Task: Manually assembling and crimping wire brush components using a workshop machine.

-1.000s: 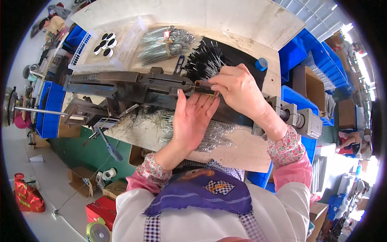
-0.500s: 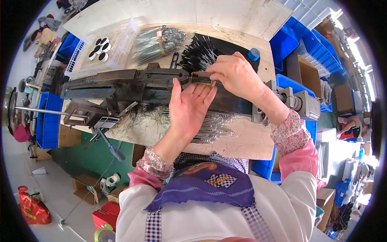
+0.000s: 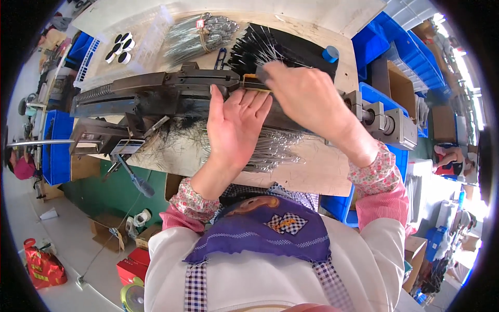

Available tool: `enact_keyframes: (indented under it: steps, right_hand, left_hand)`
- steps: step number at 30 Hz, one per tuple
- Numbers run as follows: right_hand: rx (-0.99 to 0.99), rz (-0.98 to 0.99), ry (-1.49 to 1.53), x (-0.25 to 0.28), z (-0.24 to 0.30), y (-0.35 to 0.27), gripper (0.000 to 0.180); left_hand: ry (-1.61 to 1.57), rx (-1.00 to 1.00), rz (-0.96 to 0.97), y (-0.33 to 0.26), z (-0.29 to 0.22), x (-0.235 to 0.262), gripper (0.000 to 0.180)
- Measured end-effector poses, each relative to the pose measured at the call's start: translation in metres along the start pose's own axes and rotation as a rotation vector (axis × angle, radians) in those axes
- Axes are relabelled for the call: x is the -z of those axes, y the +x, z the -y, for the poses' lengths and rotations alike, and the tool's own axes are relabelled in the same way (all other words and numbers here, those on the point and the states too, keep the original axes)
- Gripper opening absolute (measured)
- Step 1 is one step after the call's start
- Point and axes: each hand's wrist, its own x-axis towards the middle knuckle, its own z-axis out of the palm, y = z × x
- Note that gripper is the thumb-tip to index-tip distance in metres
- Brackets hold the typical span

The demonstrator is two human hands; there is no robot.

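Note:
My left hand (image 3: 233,125) lies palm up with its fingers stretched out. Its fingertips touch the lower edge of a narrow yellow-edged slot (image 3: 254,82) at the end of the long dark metal machine (image 3: 197,80). My right hand (image 3: 306,93), slightly blurred, is closed on a small dark grey block (image 3: 263,74) just above that slot. Behind it lies a pile of black-bristled wire brushes (image 3: 254,52), their thin metal stems pointing up to the right. More bare wire stems (image 3: 275,151) lie on the bench below my hands.
A clear plastic basket (image 3: 148,44) holds several black-and-white spools. Beside it lies a tied bundle of looped wires (image 3: 202,39). A blue round tape roll (image 3: 330,54) sits at the back right, and a metal shaft unit (image 3: 387,125) stands at the bench's right end. Blue bins (image 3: 371,41) stand beyond.
My right hand has lifted off the slot with the dark grey block and tilted it up. The slot's yellow edge shows more now. My left hand stays at the slot, palm up.

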Motion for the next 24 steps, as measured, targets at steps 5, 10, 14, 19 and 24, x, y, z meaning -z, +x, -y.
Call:
enact_keyframes:
  steps: [5, 10, 14, 19, 24]
  right_hand:
    - [0.175, 0.029, -0.066, 0.001, 0.008, 0.002, 0.017]
    - [0.134, 0.04, -0.131, -0.003, 0.003, -0.006, 0.017]
    - [-0.053, 0.087, 0.273, -0.004, 0.001, -0.048, 0.024]
    - [0.062, 0.208, 0.393, -0.045, 0.016, -0.125, 0.021]
    - [0.217, 0.281, 0.289, -0.081, 0.021, -0.13, 0.019]
  left_hand:
    - [0.029, 0.058, -0.044, 0.002, -0.007, -0.008, 0.061]
    - [0.111, 0.085, -0.052, 0.005, -0.005, -0.006, 0.063]
    - [0.059, 0.025, -0.148, 0.001, 0.015, 0.009, 0.043]
    - [0.234, 0.112, -0.328, -0.009, 0.044, -0.005, 0.045]
    - [0.451, 0.073, 0.293, -0.062, 0.001, 0.018, 0.059]
